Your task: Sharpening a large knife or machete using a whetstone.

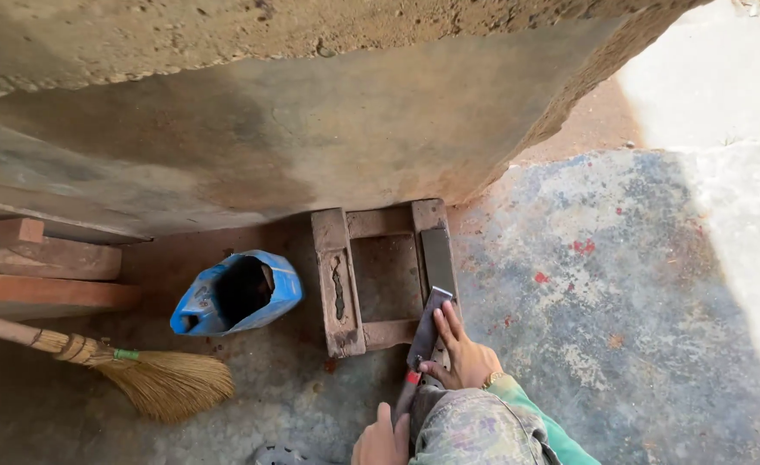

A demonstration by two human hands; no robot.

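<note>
A wooden frame (pixel 339 288) lies on the concrete floor against a wall. A dark flat sharpening stone (pixel 438 258) rests along its right rail. A knife with a broad grey blade (pixel 426 325) lies on the near end of that stone. My right hand (pixel 462 355) presses its fingers on the blade's flat side; it wears a wristband and a green sleeve. My left hand (pixel 382 441) sits at the bottom edge, closed around the knife's handle (pixel 404 396), which has a red mark near the blade. My knee in camouflage cloth (pixel 475 430) hides part of both hands.
A blue plastic container (pixel 238 293) with a cut-open side lies left of the frame. A straw broom (pixel 152 379) lies in front of it. Reddish bricks and planks (pixel 49 267) are stacked at the left. A rough wall (pixel 311 129) rises behind; sunlit floor (pixel 733 215) at right.
</note>
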